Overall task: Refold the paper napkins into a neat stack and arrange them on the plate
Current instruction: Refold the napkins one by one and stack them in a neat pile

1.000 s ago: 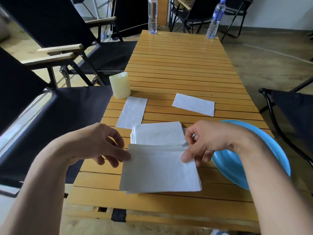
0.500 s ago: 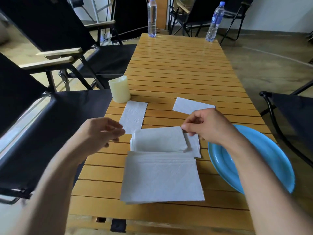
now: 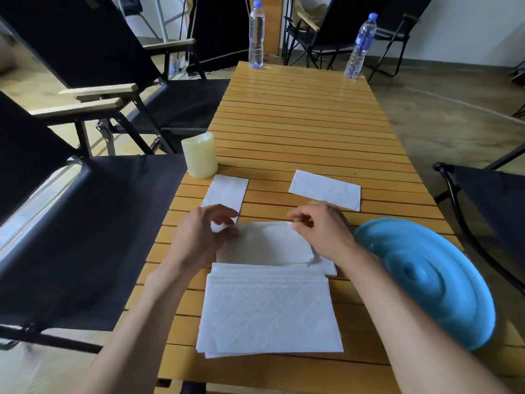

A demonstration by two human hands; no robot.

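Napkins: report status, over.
Left hand and right hand pinching folded napkin's far corners. Plate bare. Nothing in the way.

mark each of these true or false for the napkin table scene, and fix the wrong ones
1. The blue plate already holds a stack of napkins. False: nothing lies on it; all the napkins are on the wooden table.
2. Both hands are at the far edge of the smaller napkin pile. True: the left hand is at its left corner, the right hand at its right.
3. The large quilted stack lies nearest the person. True.
4. The candle stands at the table's right edge. False: it stands at the left edge, beside a folded napkin.
5. Only one water bottle is on the table. False: there are two, one at the far end and one at the far right corner.
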